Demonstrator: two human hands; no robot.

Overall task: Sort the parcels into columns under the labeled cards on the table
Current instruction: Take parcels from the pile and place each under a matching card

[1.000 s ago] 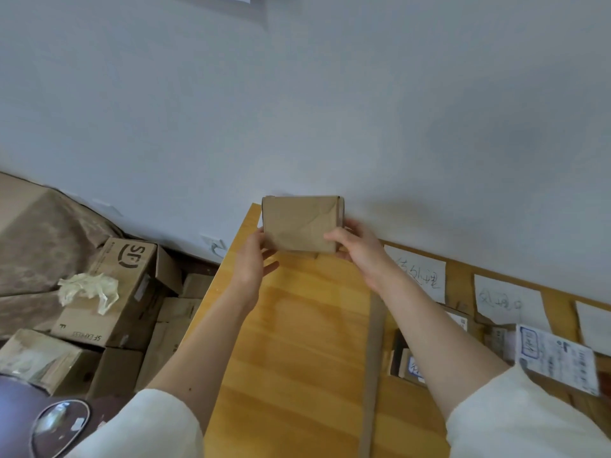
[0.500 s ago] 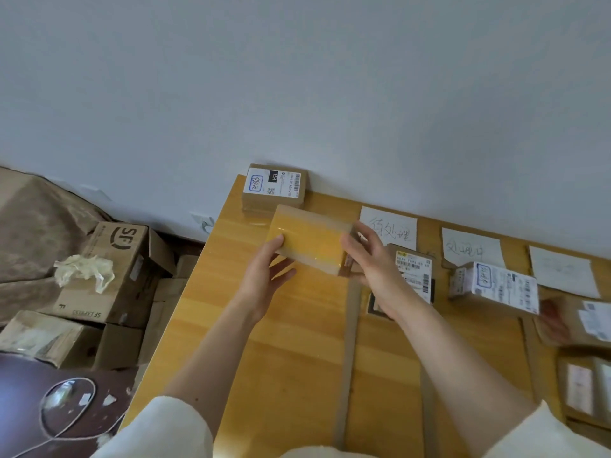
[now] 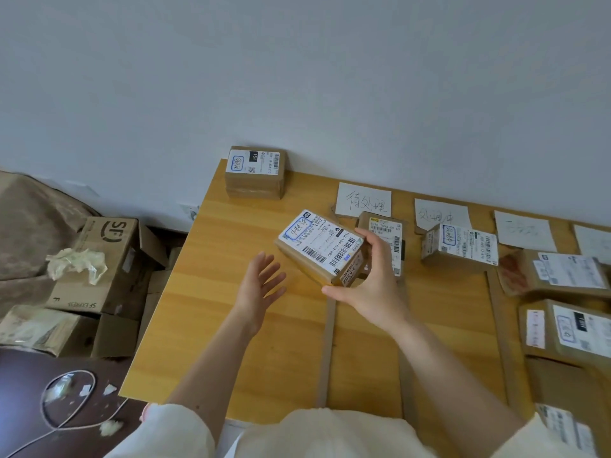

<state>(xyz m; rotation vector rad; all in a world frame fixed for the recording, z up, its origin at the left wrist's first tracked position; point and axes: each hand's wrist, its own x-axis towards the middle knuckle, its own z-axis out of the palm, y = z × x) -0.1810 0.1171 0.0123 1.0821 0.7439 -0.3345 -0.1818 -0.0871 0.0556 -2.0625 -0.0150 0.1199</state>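
Note:
My right hand [image 3: 370,285] grips a small brown parcel [image 3: 319,246] with a white shipping label facing up, held tilted above the wooden table [image 3: 211,309]. My left hand [image 3: 261,285] hovers open just left of the parcel, palm up, touching nothing. White labeled cards lie along the wall side: the first card [image 3: 363,200], the second card [image 3: 441,213] and the third card [image 3: 525,231]. A parcel [image 3: 385,233] lies below the first card, partly behind my right hand. Another parcel [image 3: 461,244] sits below the second card.
A stack of parcels [image 3: 255,171] stands at the table's far left corner. More parcels [image 3: 567,271] [image 3: 568,332] lie at the right edge. Cardboard strips [image 3: 327,352] divide the columns. Open SF boxes [image 3: 99,262] sit on the floor to the left, beside a cable [image 3: 66,401].
The parcel was held in both hands with its plain side showing; it has been turned label-up and lowered. My left hand has let go and opened. The view has tilted down.

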